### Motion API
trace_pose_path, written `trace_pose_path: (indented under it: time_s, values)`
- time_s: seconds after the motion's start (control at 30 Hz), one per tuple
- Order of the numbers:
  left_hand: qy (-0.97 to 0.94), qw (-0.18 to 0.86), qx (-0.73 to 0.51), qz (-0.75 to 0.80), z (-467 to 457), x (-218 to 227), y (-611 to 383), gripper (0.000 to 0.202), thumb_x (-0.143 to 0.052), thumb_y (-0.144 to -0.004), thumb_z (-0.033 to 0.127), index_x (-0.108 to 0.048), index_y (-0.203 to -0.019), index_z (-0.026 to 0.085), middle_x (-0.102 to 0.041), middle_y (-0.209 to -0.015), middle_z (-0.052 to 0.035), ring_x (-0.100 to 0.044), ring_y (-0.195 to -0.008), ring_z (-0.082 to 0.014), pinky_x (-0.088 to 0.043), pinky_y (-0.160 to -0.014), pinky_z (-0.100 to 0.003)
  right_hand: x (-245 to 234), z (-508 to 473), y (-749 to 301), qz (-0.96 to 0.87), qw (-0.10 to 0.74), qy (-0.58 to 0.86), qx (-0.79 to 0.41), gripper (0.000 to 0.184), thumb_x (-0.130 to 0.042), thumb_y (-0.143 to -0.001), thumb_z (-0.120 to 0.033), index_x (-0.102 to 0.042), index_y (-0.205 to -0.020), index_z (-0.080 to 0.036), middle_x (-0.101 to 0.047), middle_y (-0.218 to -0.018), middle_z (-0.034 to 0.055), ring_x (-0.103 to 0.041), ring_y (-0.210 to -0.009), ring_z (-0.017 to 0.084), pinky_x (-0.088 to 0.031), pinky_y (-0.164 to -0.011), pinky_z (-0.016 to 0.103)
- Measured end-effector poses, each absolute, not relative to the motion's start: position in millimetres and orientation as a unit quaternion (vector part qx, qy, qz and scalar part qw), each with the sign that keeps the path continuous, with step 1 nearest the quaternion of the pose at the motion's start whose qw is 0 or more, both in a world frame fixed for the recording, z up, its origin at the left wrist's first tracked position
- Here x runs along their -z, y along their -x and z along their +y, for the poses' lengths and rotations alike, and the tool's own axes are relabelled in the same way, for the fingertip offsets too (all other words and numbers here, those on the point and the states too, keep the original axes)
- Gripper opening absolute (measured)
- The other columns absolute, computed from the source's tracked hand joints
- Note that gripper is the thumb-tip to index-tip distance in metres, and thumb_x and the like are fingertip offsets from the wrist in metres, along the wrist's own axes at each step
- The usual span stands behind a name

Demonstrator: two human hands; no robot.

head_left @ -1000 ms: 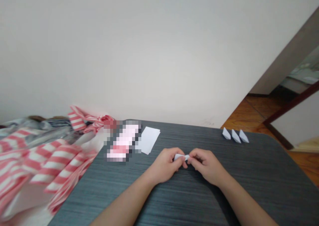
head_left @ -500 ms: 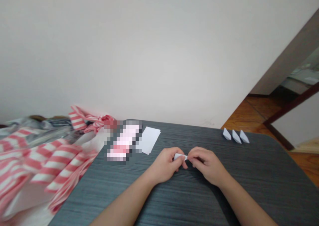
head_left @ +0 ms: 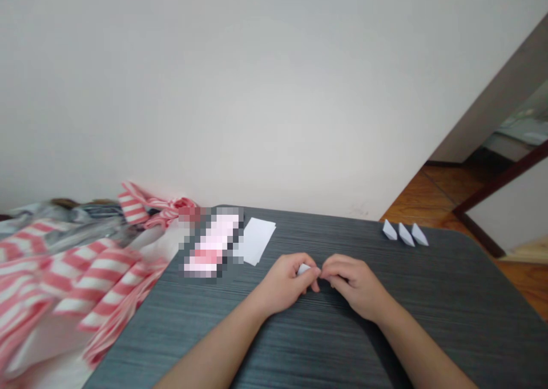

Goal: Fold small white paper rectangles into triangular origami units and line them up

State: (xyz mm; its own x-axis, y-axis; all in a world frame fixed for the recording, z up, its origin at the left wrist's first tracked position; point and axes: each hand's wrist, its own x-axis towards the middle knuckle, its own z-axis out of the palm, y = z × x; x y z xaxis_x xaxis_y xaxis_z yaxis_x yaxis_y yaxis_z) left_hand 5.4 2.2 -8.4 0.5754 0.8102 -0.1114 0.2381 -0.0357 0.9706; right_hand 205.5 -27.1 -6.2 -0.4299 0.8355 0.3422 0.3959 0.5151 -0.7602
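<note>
Head view: the left hand [head_left: 285, 283] is gripping a small folded white paper [head_left: 303, 269] between thumb and fingers, centrally over the dark table [head_left: 299, 349]. The right hand [head_left: 355, 283] is holding its fingertips just beside the left's; whether it is clamping the paper cannot be told. Three folded pieces [head_left: 406, 235] are sitting far right.

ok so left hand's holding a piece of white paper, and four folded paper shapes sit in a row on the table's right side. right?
Not four: the head view shows three folded paper shapes in a row on the right side of the table. The left hand does hold a piece of white paper.
</note>
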Motion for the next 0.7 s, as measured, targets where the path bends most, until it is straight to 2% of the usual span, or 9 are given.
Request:
trace_pose_path:
  time_s: [0.13,0.3,0.47,0.7]
  values:
    - [-0.673,0.569,-0.253,0.399,2.3,7.7,-5.9,0.021,-0.053,-0.090,0.033,-0.061,-0.082,0.016,-0.069,-0.067,-0.0022,-0.052,-0.054,-0.0102,-0.039,-0.053,-0.019,7.0,-27.9,-204.8,-0.780,0.371,0.393,-0.316,0.019,-0.054,-0.094,-0.017,-0.070,-0.085,-0.020,-0.069,-0.084,0.0049,-0.065,-0.080,0.016,-0.049,-0.075,0.026]
    - [-0.670,0.565,-0.255,0.408,1.4,8.7,-6.0,0.020,-0.053,-0.090,0.032,-0.062,-0.083,0.016,-0.070,-0.069,-0.0022,-0.052,-0.054,-0.0095,-0.039,-0.053,-0.019,11.4,-30.5,-203.9,-0.685,0.360,0.499,-0.390,0.015,-0.050,-0.094,-0.018,-0.064,-0.096,-0.018,-0.066,-0.071,0.0003,-0.059,-0.055,0.012,-0.045,-0.054,0.022]
    - [-0.679,0.564,-0.254,0.395,1.3,10.0,-5.0,0.020,-0.054,-0.090,0.032,-0.063,-0.083,0.016,-0.071,-0.070,-0.0024,-0.053,-0.056,-0.0096,-0.039,-0.055,-0.019,9.4,-30.6,-201.0,-0.689,0.301,0.526,-0.398,0.025,-0.049,-0.094,-0.022,-0.065,-0.076,-0.017,-0.058,-0.054,-0.0032,-0.053,-0.045,0.010,-0.039,-0.048,0.020]
    - [-0.690,0.563,-0.246,0.382,1.2,9.8,-4.4,0.018,-0.054,-0.090,0.030,-0.064,-0.084,0.015,-0.072,-0.074,-0.0033,-0.056,-0.060,-0.0104,-0.040,-0.058,-0.020,8.9,-30.2,-198.9,-0.720,0.294,0.495,-0.388,0.021,-0.052,-0.090,-0.016,-0.064,-0.073,-0.017,-0.062,-0.064,-0.0028,-0.053,-0.053,0.009,-0.037,-0.052,0.019]
